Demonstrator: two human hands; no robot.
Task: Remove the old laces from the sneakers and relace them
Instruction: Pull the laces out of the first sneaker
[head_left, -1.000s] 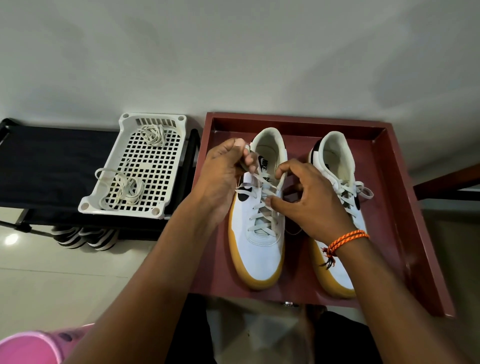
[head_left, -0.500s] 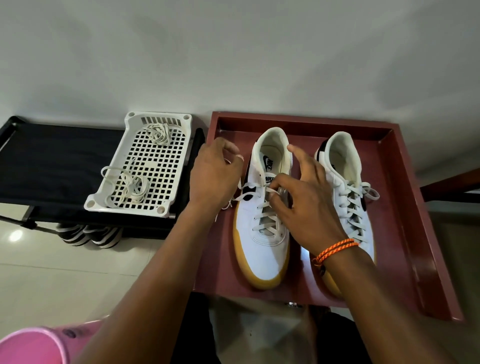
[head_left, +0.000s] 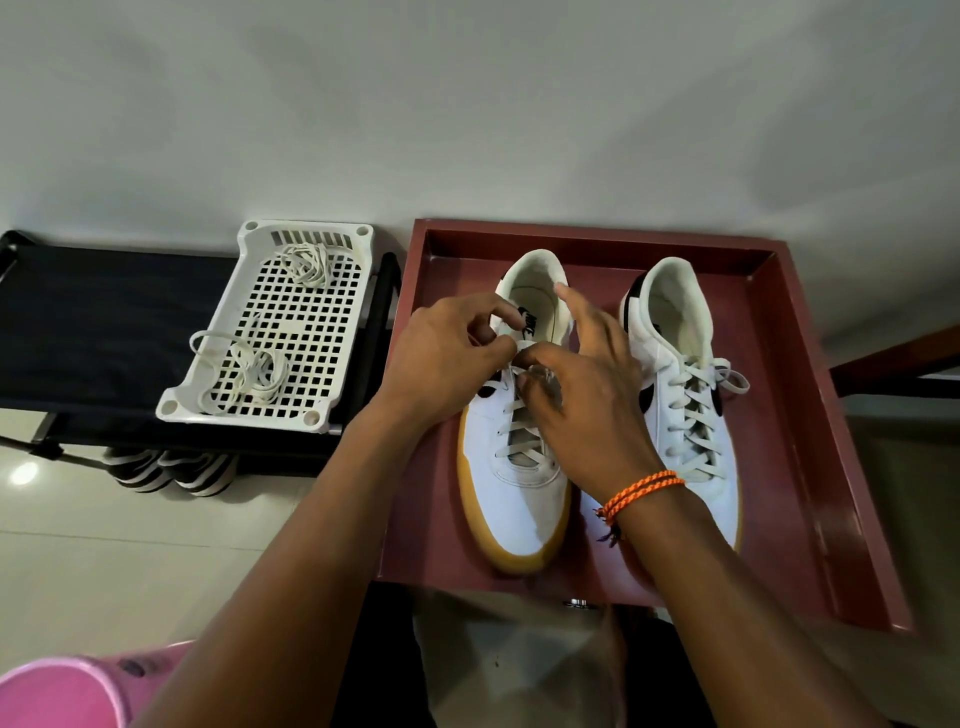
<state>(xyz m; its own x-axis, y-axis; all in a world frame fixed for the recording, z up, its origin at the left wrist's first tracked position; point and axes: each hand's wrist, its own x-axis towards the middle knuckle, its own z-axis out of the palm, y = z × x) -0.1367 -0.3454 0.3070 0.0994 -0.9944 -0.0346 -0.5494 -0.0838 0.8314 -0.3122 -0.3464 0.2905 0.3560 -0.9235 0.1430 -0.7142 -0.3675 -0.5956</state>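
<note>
1. Left hand (head_left: 441, 358) and right hand (head_left: 582, 400) fingers curl, pinching the lace (head_left: 522, 347) over the left sneaker (head_left: 519, 499).
2. Just beyond the fingers, the tongue label (head_left: 529, 323) seemingly reads "NIKE".
3. Both sneakers sit in the red tray (head_left: 810, 467).

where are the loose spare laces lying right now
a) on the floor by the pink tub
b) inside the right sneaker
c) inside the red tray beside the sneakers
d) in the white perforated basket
d: two loose lace bundles lie in the white perforated basket on the black rack, left of the red tray.
</note>
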